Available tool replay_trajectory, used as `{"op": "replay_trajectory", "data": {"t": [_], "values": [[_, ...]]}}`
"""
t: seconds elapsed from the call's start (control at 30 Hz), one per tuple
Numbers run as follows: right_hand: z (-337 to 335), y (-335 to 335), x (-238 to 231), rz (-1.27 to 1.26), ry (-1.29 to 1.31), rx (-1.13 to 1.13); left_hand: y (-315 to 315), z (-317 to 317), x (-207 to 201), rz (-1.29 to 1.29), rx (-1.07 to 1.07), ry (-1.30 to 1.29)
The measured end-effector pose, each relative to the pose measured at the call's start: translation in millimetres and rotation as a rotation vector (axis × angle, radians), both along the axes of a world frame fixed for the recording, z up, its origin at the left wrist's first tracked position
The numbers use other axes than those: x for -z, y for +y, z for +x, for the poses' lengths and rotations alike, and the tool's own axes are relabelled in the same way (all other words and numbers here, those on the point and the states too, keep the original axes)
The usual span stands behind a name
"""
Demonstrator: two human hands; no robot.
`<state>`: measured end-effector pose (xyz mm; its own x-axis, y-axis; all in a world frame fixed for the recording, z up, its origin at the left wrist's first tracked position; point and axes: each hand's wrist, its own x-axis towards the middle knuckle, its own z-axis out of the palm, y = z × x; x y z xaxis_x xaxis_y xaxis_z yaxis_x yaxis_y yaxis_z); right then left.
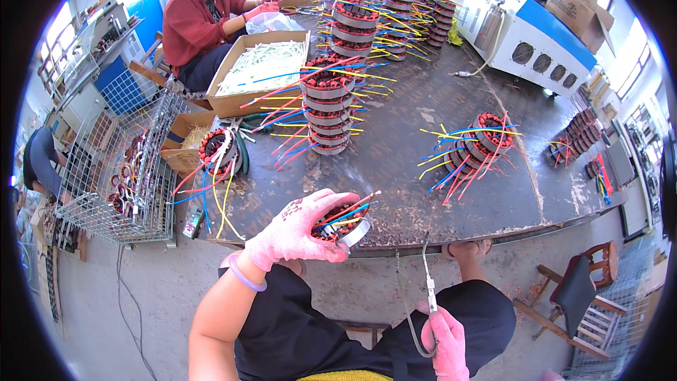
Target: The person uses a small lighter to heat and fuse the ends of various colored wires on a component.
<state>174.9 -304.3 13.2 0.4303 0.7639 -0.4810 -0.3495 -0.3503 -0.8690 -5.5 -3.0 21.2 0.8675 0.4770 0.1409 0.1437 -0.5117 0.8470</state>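
Nearest, the right hand (446, 339) is closed around a thin hooked tool (428, 283) over the lap. Left hand (300, 231) is clamped on a stator (345, 222) at the table (423, 162) edge, fingers wrapped over its top. Steel core and copper windings probably make it heavy and rigid; the coloured leads (352, 208) are floppy. Best held by the metal rim, not the wires.

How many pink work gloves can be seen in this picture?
3. A pink glove is on the left hand, which holds a wired stator ring. Another is on the right hand, which holds a thin metal tool. A third covers a co-worker's hand at the table's far side; that person's other hand is hidden.
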Motion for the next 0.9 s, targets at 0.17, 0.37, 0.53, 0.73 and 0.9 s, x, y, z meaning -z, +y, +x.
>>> {"op": "replay_trajectory", "data": {"t": [0.17,0.37,0.53,0.73,0.9], "values": [[-3,0,-2,-0.006,0.006,-0.006,1,-2,-3,-0.104,0.014,-0.005],[-4,-1,0,0.016,0.001,-0.008,0,-4,-3,-0.143,-0.005,-0.011],[-6,1,-2,-0.003,0.012,-0.014,0,-3,-7,-0.157,-0.008,0.015],[-8,3,-5,-0.030,-0.009,-0.025,3,-5,-1,-0.061,0.022,-0.006],[-8,2,-5,-0.018,-0.010,-0.035,4,-5,4,-0.036,0.018,-0.013]]}}
